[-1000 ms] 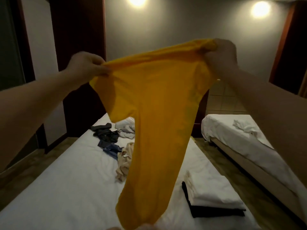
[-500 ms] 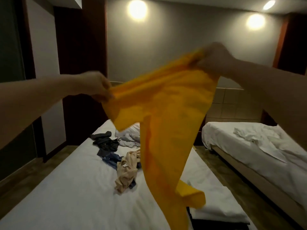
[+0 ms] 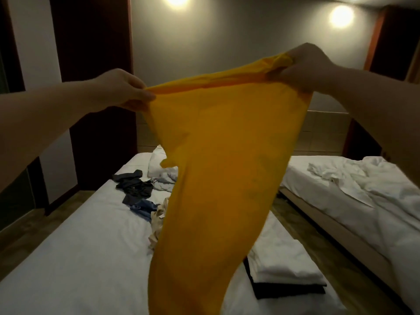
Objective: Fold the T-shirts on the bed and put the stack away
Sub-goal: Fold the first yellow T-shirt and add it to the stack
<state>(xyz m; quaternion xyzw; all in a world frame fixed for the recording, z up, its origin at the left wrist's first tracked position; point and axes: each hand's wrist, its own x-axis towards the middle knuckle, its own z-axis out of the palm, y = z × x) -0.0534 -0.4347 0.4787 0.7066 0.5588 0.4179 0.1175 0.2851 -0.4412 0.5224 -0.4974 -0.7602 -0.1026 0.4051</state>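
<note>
A yellow T-shirt (image 3: pixel 218 178) hangs in the air in front of me, stretched between both hands above the white bed (image 3: pixel 79 258). My left hand (image 3: pixel 123 90) pinches its top edge at the left. My right hand (image 3: pixel 304 64) grips the bunched top edge at the right, held higher. The shirt drapes down past the bottom of the view. On the bed to the right lies a folded stack (image 3: pixel 286 269), white shirts on a black one. Behind the yellow shirt, loose dark, blue, beige and pale shirts (image 3: pixel 136 189) lie crumpled mid-bed.
A second bed (image 3: pixel 363 201) with rumpled white sheets stands to the right, across a narrow strip of wooden floor (image 3: pixel 293 223). Dark wooden wall panels (image 3: pixel 95 64) rise at the left. A pillow (image 3: pixel 159 160) lies at the head of the near bed.
The shirt swung and twisted half a second ago; now it hangs spread and straighter. My left hand has risen and both hands have pulled the top edge taut.
</note>
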